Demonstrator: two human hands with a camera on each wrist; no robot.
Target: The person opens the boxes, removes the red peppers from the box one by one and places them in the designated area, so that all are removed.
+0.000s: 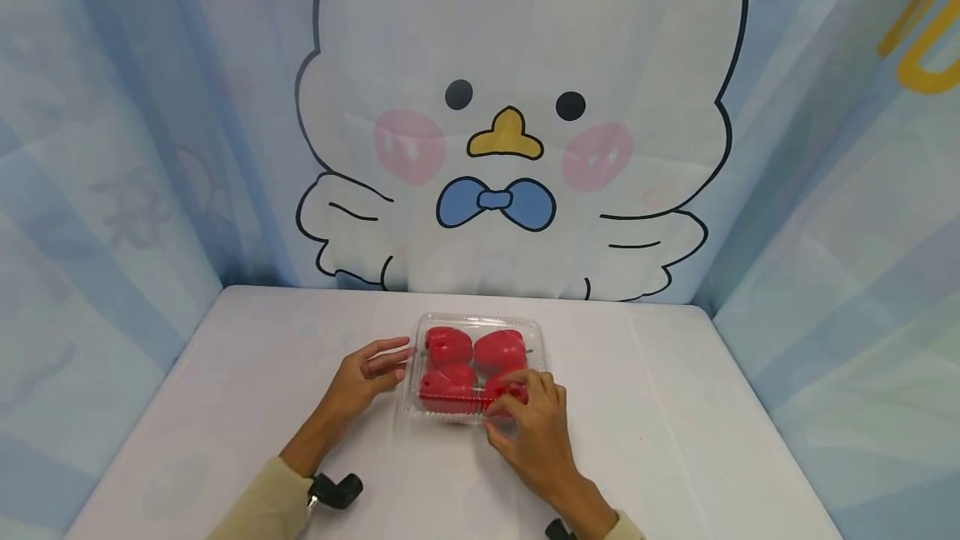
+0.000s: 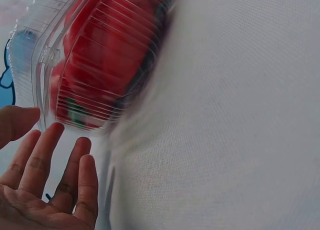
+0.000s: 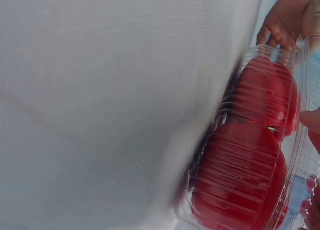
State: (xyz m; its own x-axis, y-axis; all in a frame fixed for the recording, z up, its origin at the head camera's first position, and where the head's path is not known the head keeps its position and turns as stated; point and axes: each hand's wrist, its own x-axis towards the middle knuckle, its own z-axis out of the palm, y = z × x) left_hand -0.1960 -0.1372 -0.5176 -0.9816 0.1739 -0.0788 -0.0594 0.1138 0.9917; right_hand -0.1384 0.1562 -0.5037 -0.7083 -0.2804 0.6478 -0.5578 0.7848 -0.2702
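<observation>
A clear plastic clamshell box (image 1: 480,321) stands on the white table, with several glossy red fruits (image 1: 450,346) showing through it; small stems are visible on some. My left hand (image 1: 365,377) is at the box's left side, its fingers spread and fairly straight. In the left wrist view, the left fingertips (image 2: 56,127) are right at the box's corner. My right hand (image 1: 536,432) pinches the front rim near the right corner, thumb low and other fingers bent over the lid. The right wrist view cuts off most of this hand, leaving a fingertip (image 3: 310,120) at the rim.
The white table (image 1: 637,407) runs back to a curtain (image 1: 517,257) printed with a cartoon bird. Blue and white curtains (image 1: 97,215) stand along both sides. A black wrist mount (image 1: 337,491) sits at the left sleeve.
</observation>
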